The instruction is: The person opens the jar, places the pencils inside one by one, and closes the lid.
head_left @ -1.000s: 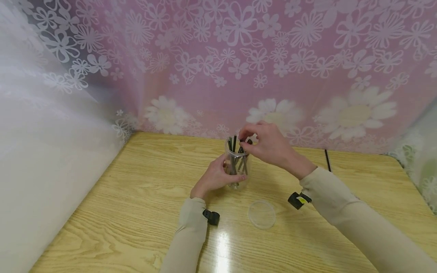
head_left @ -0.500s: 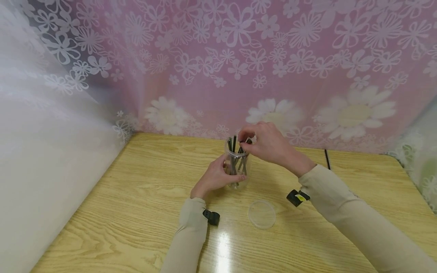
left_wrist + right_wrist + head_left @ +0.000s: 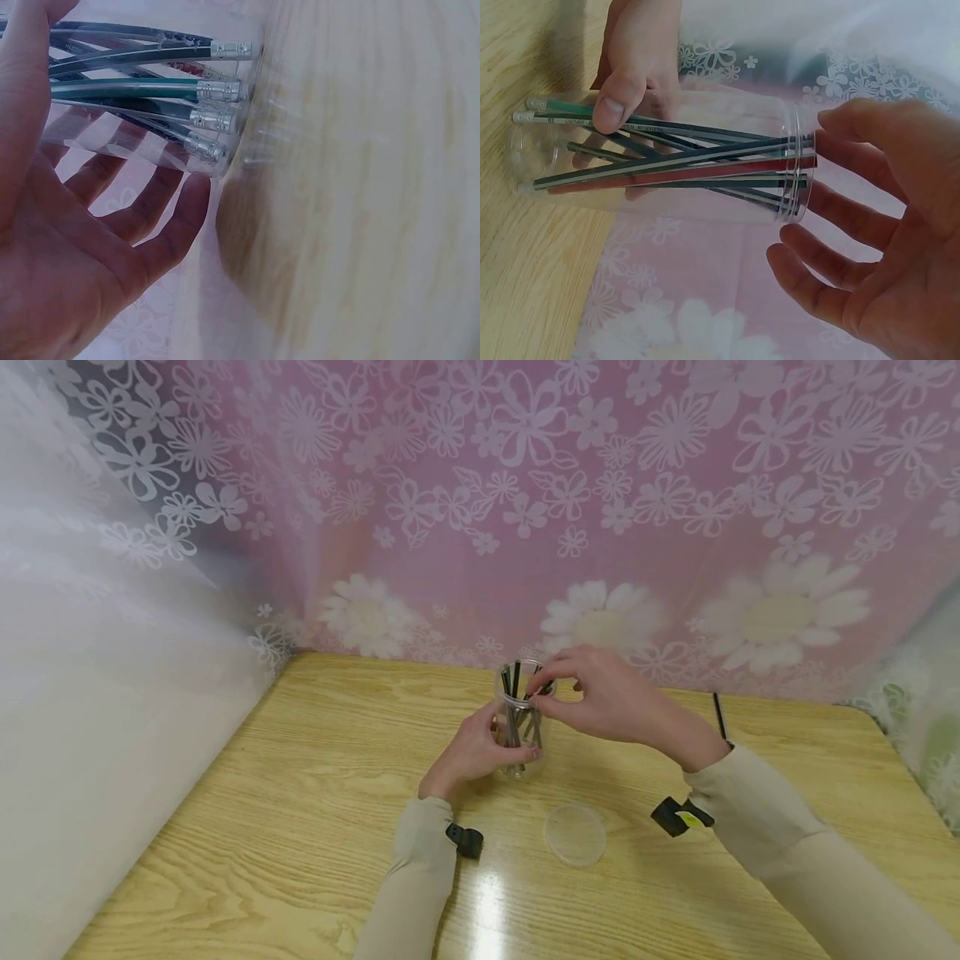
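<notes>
A clear plastic jar [image 3: 519,767] stands upright on the table, holding several pencils [image 3: 667,159], mostly dark-striped, including one red pencil [image 3: 705,174]. Metal ferrules [image 3: 219,91] show at the pencils' lower ends. My left hand [image 3: 468,747] grips the jar around its side, thumb across the front. At the jar's mouth is my right hand [image 3: 607,702], its thumb and fingers spread and loosely bent around the rim. In the right wrist view nothing is pinched between those fingers, and the pencils lie inside the jar.
A round clear lid [image 3: 575,835] lies flat on the table [image 3: 300,810], in front of the jar. One dark pencil [image 3: 721,717] lies farther right, behind the right wrist. A pink flowered curtain [image 3: 465,585] hangs along the table's back edge.
My right fingers have let go of a dark pencil end above the rim and spread apart. That hand has shifted slightly down and right. The left hand and jar stay put.
</notes>
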`<state>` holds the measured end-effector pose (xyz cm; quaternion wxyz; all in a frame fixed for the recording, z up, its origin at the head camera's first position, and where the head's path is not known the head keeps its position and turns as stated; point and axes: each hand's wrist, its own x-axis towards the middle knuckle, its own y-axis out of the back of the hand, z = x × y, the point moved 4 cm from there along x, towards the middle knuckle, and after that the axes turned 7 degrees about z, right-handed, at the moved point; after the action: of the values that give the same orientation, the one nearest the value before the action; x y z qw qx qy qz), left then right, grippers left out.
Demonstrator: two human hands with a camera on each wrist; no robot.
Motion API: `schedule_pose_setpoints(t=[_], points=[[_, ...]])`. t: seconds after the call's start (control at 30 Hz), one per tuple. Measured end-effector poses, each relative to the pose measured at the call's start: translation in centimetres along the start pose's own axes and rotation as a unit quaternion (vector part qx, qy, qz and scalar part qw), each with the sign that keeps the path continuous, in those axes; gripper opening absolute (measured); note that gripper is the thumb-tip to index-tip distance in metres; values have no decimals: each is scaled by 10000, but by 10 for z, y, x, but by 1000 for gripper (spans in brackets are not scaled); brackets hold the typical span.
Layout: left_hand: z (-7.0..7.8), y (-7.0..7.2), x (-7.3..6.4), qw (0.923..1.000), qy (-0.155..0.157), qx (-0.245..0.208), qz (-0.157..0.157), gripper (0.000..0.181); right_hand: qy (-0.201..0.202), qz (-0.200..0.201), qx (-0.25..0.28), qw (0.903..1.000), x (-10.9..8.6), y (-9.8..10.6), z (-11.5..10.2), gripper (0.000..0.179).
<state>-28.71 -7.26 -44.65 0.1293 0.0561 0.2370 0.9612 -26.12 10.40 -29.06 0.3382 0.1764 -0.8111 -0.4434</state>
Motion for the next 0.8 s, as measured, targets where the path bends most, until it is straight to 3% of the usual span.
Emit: schedule_pose_setpoints(t=[0.23, 0.43, 0.6, 0.8], points=[[-1, 0, 0, 10000, 0, 30, -8, 68, 57, -46, -13, 10000, -12, 2, -5, 19], [-1, 0, 1, 10000, 22, 72, 33, 73, -146, 139, 493, 9986, -23, 6, 0, 27], [0, -1, 0, 9999, 51, 81, 64, 77, -517, 331, 769, 9951, -36, 14, 15, 28], [1, -1, 0, 9999, -18, 133, 101, 73, -1003, 528, 677, 9912, -55, 24, 41, 25]])
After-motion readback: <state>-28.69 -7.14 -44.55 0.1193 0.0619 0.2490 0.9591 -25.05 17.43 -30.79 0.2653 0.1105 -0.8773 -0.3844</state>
